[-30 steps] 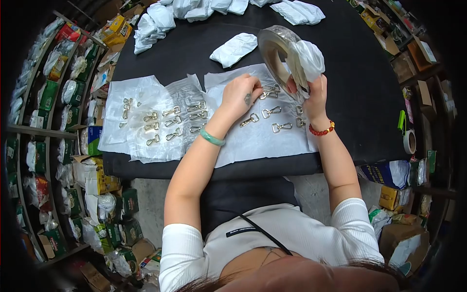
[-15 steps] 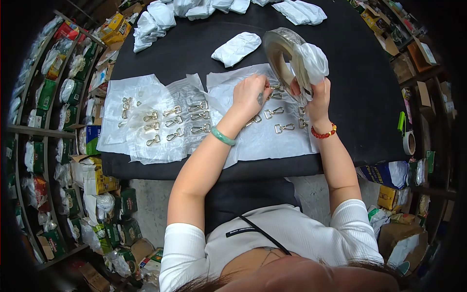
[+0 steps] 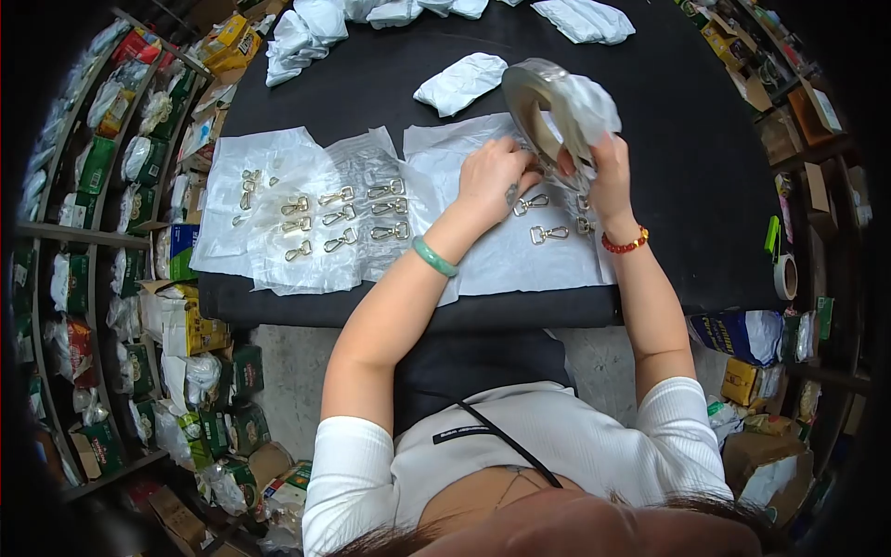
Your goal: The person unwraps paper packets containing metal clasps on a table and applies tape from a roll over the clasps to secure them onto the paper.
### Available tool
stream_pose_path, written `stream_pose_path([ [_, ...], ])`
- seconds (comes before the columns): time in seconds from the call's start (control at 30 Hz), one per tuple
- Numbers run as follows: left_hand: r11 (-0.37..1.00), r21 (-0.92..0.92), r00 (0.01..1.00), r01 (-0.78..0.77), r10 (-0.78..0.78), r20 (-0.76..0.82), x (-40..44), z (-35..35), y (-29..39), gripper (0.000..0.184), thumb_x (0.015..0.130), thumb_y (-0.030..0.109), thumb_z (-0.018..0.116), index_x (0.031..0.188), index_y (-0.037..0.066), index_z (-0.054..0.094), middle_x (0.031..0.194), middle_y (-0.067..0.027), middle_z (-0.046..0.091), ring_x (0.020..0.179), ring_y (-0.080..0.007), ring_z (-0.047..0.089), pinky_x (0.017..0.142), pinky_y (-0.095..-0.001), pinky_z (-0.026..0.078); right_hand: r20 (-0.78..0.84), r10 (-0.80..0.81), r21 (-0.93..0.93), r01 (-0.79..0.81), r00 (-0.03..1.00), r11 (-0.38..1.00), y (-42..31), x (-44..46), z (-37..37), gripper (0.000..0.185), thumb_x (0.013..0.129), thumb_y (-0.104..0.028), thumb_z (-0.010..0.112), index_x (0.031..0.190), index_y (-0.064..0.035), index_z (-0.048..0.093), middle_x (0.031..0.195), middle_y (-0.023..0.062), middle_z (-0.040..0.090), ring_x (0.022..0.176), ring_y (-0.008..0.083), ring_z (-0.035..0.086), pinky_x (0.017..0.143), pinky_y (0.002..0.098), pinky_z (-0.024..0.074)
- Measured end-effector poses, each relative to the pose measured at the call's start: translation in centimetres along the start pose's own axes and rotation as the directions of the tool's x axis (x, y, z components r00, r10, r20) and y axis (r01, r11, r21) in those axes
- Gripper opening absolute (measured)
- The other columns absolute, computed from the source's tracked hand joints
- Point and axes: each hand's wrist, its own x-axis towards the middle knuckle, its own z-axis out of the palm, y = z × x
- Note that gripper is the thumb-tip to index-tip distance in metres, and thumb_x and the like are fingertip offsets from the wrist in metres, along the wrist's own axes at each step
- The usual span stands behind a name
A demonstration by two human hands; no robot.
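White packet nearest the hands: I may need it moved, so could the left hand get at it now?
Probably yes: only white sheet and black tabletop lie between the left hand and the white packet.

Pale light, apparently from above, glints off metal snap hooks [image 3: 393, 206] and translucent plastic sheets [image 3: 320, 275] on a black table [image 3: 701, 209] and brightens white sleeves [image 3: 353, 464], while dimmer side shelves [image 3: 79, 234] bow into curves in a fisheye view fading to black at its rim, lettering on green packages [image 3: 93, 167] too soft to read.
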Motion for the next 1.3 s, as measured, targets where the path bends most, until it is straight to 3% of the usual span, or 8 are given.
stream_pose_path([
  [0.23,0.999,-0.045,0.996,0.006,-0.002,0.087,-0.2,0.2,1.2,0.010,0.074,0.011,0.065,0.082,0.006,0.063,0.079,-0.0093,0.060,0.067,-0.0283,0.059,0.060,-0.0345,0.048,-0.003,0.070,-0.026,-0.070,0.998,0.997,1.6,0.5,-1.3,0.047,0.096,-0.039,0.036,0.095,0.0027,0.058,0.061,0.0063,0.053,0.054,0.0117,0.046,0.053,0.0227,0.0385],
  [0.4,0.931,-0.364,1.000,0.001,-0.012,-0.026,-0.2,-1.4,0.9,0.011,0.073,0.007,0.065,0.083,0.003,0.062,0.081,-0.0093,0.060,0.067,-0.0282,0.059,0.060,-0.0326,0.048,-0.008,0.055,-0.039,-0.055,0.998,0.998,1.5,0.4,-1.4,0.048,0.096,-0.040,0.036,0.095,0.0029,0.058,0.061,0.0064,0.053,0.053,0.0116,0.046,0.053,0.0226,0.0384],
  [0.57,0.871,-0.492,1.000,0.010,-0.017,-0.010,-0.3,-0.9,-0.3,0.011,0.073,0.005,0.064,0.083,0.002,0.061,0.082,-0.0091,0.060,0.068,-0.0286,0.060,0.060,-0.0321,0.048,-0.051,0.027,0.121,-0.021,0.998,0.992,0.9,0.5,-1.2,0.046,0.095,-0.038,0.041,0.074,-0.0004,0.057,0.059,0.0061,0.056,0.052,0.0114,0.048,0.052,0.0218,0.0386],
  [0.7,0.973,-0.230,1.000,0.000,-0.004,-0.015,-0.6,-0.8,-0.2,0.010,0.075,0.010,0.065,0.081,0.003,0.061,0.081,-0.0095,0.060,0.069,-0.0290,0.061,0.059,-0.0335,0.048,0.074,-0.002,-0.082,0.008,0.997,0.997,0.9,0.2,-1.4,0.048,0.096,-0.040,0.038,0.097,0.0041,0.058,0.061,0.0071,0.054,0.053,0.0120,0.046,0.053,0.0227,0.0381],
  [0.87,0.987,-0.005,0.981,0.161,-0.159,0.115,-0.8,-1.6,0.4,0.012,0.077,0.015,0.064,0.078,0.003,0.061,0.081,-0.0108,0.060,0.070,-0.0300,0.061,0.059,-0.0359,0.049,-0.008,-0.027,0.015,0.027,1.000,1.000,0.7,0.0,-1.1,0.043,0.094,-0.036,0.045,0.075,0.0004,0.058,0.060,0.0065,0.057,0.052,0.0118,0.049,0.052,0.0219,0.0394],
  [1.07,0.985,0.017,0.984,0.169,-0.170,0.060,-0.1,-0.3,1.2,0.015,0.077,0.019,0.064,0.077,0.005,0.061,0.079,-0.0112,0.060,0.069,-0.0310,0.060,0.060,-0.0378,0.049,-0.043,-0.089,0.106,0.093,0.995,0.990,0.4,-0.2,-0.6,0.041,0.093,-0.035,0.047,0.076,0.0010,0.058,0.062,0.0071,0.057,0.054,0.0124,0.050,0.052,0.0227,0.0404],
  [1.2,0.991,0.088,0.993,0.099,-0.104,0.052,-0.2,0.2,0.9,0.015,0.076,0.019,0.065,0.078,0.005,0.062,0.079,-0.0103,0.060,0.068,-0.0316,0.060,0.060,-0.0391,0.049,0.015,-0.085,-0.014,0.086,0.996,0.996,0.3,-0.3,-0.6,0.051,0.095,-0.040,0.039,0.104,0.0064,0.057,0.064,0.0080,0.056,0.053,0.0114,0.047,0.052,0.0232,0.0383],
  [1.3,0.992,0.039,0.987,0.122,-0.126,0.103,-0.5,-0.8,0.7,0.015,0.076,0.020,0.066,0.078,0.005,0.062,0.079,-0.0099,0.060,0.067,-0.0318,0.061,0.059,-0.0395,0.049,-0.003,-0.081,0.014,0.081,0.997,0.997,0.4,-0.5,-0.7,0.050,0.095,-0.040,0.040,0.105,0.0064,0.057,0.064,0.0079,0.056,0.054,0.0113,0.047,0.052,0.0232,0.0382],
])
